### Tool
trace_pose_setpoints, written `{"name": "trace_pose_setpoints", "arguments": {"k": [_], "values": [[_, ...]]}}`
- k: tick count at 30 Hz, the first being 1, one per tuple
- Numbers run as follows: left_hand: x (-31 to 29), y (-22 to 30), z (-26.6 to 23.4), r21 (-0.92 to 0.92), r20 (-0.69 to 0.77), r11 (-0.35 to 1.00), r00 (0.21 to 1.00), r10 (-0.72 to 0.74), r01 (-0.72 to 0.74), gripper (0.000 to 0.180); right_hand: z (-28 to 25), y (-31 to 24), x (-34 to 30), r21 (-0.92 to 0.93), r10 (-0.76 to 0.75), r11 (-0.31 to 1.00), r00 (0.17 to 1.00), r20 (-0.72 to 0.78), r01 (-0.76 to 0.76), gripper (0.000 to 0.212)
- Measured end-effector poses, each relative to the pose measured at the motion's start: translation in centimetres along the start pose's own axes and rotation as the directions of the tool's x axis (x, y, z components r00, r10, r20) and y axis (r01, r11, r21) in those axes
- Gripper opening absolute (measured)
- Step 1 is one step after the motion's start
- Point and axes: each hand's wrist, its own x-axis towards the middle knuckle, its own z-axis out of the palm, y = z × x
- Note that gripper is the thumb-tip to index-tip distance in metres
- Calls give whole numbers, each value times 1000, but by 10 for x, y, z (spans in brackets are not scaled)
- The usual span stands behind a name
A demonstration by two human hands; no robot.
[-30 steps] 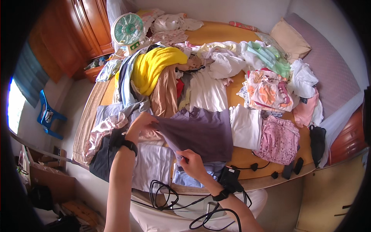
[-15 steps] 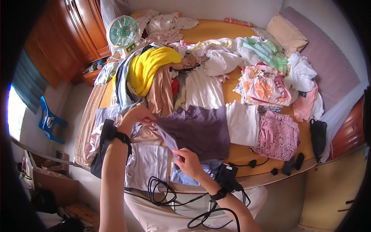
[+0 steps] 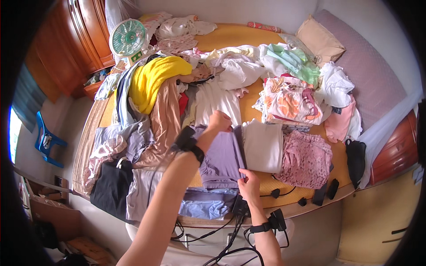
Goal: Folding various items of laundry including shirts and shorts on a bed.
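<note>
Purple cloth garment lies on the yellow-topped bed, fingers of the left hand grasping its far edge, those of the right hand its right edge.

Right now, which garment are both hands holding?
The purple garment, left of the folded white garment; only it has left hand at far edge, right hand at near corner.

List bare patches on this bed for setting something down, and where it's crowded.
Largest: orange mat at the back, between the light clothes heap and the wall. A smaller strip lies between the pink patterned garment and the black item. Crowded: around the yellow cloth, and between the purple garment and folded white garment.
</note>
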Motion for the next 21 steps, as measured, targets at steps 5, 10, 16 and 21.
{"name": "trace_pose_setpoints", "arguments": {"k": [5, 10, 16, 21], "values": [[-3, -38, 39, -10, -50, 995, 994, 95, -96, 19, 4, 30, 1, -57, 66, 996, 998, -2, -66, 29], [-47, -44, 14, 420, -5, 786, 865, 502, -454, 32, -1, 41, 7, -109, -45, 993, 997, -65, 37, 21], [-134, -94, -55, 489, 488, 548, 733, 473, -679, 27, -14, 34, 17, -47, -108, 993, 989, 98, 113, 18], [-174, -106, -63, 547, 640, 321, 633, 435, -774, 66, -13, -16, 6, -275, -343, 897, 938, 56, 345, 19]]}}
